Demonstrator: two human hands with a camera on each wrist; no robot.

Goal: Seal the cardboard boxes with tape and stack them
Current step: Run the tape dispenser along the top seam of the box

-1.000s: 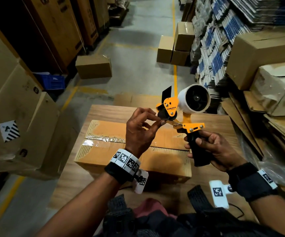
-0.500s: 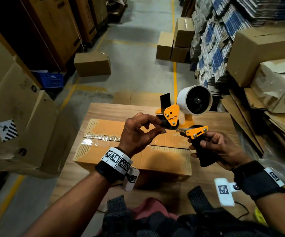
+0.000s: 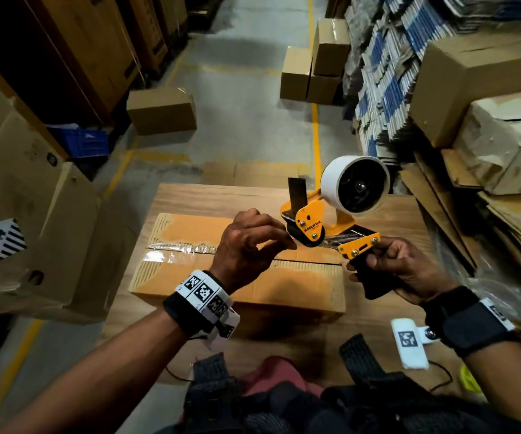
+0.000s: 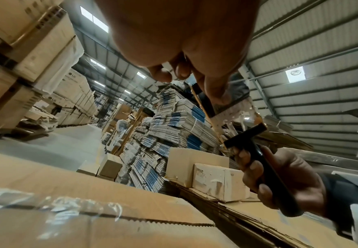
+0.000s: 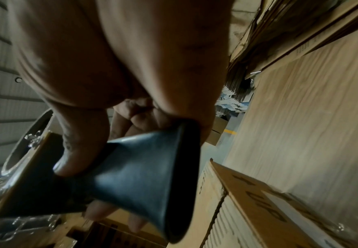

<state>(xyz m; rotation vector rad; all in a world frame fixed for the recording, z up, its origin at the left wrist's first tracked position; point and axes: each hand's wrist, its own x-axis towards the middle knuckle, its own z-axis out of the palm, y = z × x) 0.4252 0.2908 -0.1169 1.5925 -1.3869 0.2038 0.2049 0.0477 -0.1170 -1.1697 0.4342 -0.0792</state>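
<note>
An orange tape dispenser (image 3: 310,225) with a white roll (image 3: 354,184) hangs above a flat cardboard box (image 3: 252,283) on the wooden table (image 3: 378,321). My right hand (image 3: 400,267) grips its black handle (image 5: 139,177). My left hand (image 3: 252,242) pinches the end of the clear tape at the dispenser's black roller, thumb and forefinger together. In the left wrist view the tape (image 4: 227,115) stretches from my left fingertips (image 4: 218,97) toward the handle (image 4: 256,151). Clear tape (image 3: 174,253) covers only the left part of the box's centre seam.
Large cartons (image 3: 27,220) stand at the left of the table. Stacks of flattened cartons (image 3: 387,89) and boxes (image 3: 487,76) crowd the right. Small boxes (image 3: 162,111) sit on the concrete aisle ahead, and more (image 3: 315,64) by the yellow line.
The dispenser has shifted slightly right and tilted flatter. My left hand has stayed at its roller, fingers closing into a pinch on the tape end.
</note>
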